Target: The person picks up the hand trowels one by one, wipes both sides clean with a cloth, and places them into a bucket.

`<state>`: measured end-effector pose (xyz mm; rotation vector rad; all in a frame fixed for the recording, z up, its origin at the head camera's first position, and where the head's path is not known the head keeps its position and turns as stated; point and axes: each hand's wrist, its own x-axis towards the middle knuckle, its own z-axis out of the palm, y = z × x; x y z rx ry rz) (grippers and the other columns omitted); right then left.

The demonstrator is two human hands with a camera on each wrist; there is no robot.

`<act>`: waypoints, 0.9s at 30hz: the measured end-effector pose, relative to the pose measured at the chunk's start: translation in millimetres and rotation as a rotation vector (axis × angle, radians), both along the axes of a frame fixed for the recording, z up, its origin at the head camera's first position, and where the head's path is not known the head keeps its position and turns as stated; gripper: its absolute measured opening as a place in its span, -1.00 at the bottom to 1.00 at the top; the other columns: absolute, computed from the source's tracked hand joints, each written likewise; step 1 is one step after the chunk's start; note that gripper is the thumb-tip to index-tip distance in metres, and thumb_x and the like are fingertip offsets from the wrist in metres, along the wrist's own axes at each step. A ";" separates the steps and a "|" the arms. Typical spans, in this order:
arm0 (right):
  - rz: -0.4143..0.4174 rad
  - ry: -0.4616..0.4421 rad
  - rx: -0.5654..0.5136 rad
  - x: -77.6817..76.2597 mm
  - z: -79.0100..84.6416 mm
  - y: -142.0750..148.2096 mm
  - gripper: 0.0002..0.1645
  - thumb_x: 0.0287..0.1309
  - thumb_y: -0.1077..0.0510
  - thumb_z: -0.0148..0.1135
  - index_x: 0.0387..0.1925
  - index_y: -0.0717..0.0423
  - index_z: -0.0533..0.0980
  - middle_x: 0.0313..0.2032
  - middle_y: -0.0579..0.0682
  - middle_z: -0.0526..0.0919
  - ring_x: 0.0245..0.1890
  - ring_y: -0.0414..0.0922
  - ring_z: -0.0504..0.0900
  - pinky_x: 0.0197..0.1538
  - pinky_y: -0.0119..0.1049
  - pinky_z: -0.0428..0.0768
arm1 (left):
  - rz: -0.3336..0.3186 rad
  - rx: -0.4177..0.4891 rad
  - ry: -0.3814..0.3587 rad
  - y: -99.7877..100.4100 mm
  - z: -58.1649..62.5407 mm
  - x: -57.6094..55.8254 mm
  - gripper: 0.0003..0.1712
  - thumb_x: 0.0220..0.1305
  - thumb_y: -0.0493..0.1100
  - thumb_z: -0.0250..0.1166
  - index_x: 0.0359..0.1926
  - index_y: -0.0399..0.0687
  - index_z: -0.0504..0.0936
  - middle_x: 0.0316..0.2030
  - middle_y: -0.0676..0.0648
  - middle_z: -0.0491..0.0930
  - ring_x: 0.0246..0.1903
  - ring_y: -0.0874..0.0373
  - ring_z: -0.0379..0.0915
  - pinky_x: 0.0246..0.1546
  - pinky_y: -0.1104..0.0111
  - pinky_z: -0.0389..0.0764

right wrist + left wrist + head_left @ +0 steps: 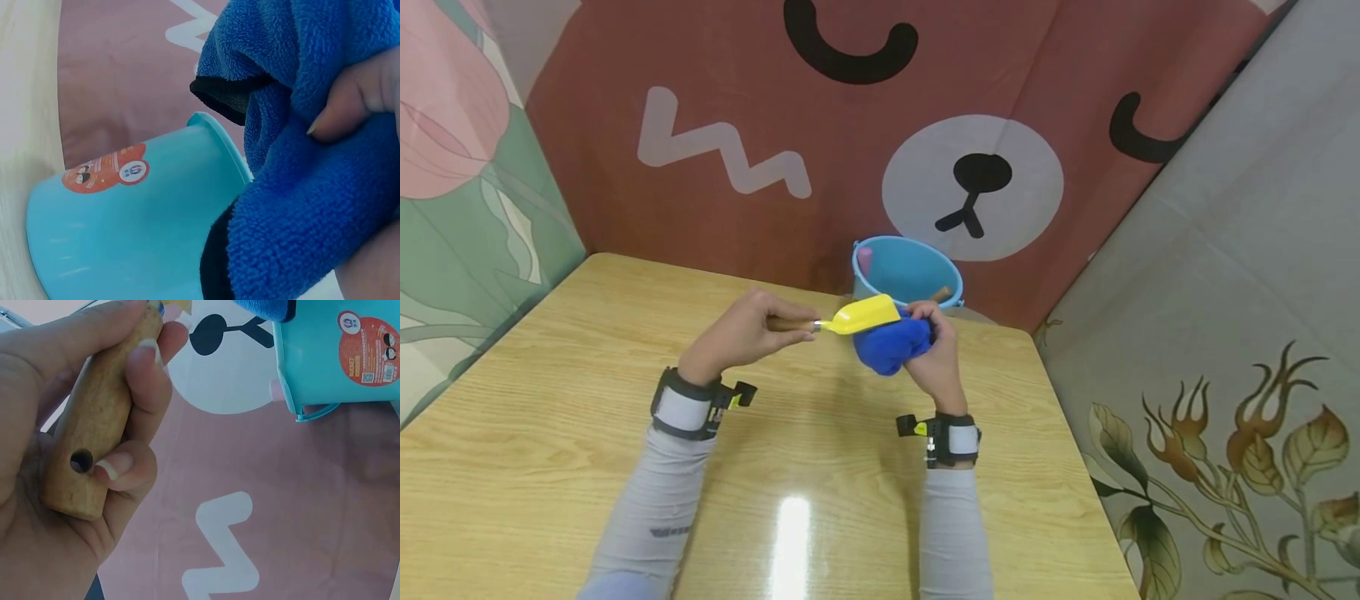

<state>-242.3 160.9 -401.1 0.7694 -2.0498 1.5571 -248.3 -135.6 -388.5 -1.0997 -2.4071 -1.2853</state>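
Observation:
My left hand point(741, 329) grips the wooden handle point(94, 419) of a small yellow shovel point(867, 314), its blade pointing right. In my right hand point(936, 354) a bunched blue cloth point(891, 343) with black edging is held, thumb pressed into the folds in the right wrist view. The shovel's blade overlaps the top of the cloth in the head view. Just behind both hands stands a light blue bucket point(910, 268). Inside it a pink thing point(865, 260) and a brown wooden end point(942, 294) show at the rim.
The bucket stands at the back edge of a wood-grain table point(820, 467), against a reddish cloth backdrop point(715, 225) with a bear face. A grey floral curtain point(1210, 292) hangs along the right side, and a green floral one point(467, 250) on the left.

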 end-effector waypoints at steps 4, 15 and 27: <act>-0.057 0.011 -0.041 -0.1 0.7 5.7 -0.67 -0.12 0.65 0.21 -0.29 0.45 0.35 -0.11 0.27 0.57 -0.02 -0.09 0.53 0.14 -0.34 0.51 | 0.016 -0.015 -0.048 -7.2 0.5 0.1 -0.67 0.22 -0.29 0.48 0.02 -0.19 0.77 -0.11 -0.10 0.78 -0.24 0.19 0.75 -0.27 0.41 0.73; -0.237 -0.139 0.058 -8.7 -14.2 72.8 -0.58 -0.08 0.64 0.10 -0.16 0.30 0.43 -0.15 0.06 0.57 -0.11 -0.04 0.52 -0.02 -0.28 0.49 | 0.116 -0.084 -0.010 -14.9 0.0 -3.5 -0.72 0.24 -0.26 0.47 -0.02 -0.24 0.78 -0.14 -0.13 0.79 -0.30 0.19 0.73 -0.29 0.40 0.69; -0.353 -0.690 0.459 -4.1 -73.6 139.3 -0.24 -0.07 0.59 -0.07 0.27 0.33 0.36 0.28 0.38 0.42 0.32 0.29 0.38 0.30 0.14 0.44 | 0.205 0.072 0.068 29.5 -21.1 -16.8 -0.71 0.22 -0.26 0.49 -0.05 -0.29 0.78 -0.19 -0.16 0.79 -0.26 0.07 0.75 -0.26 0.23 0.75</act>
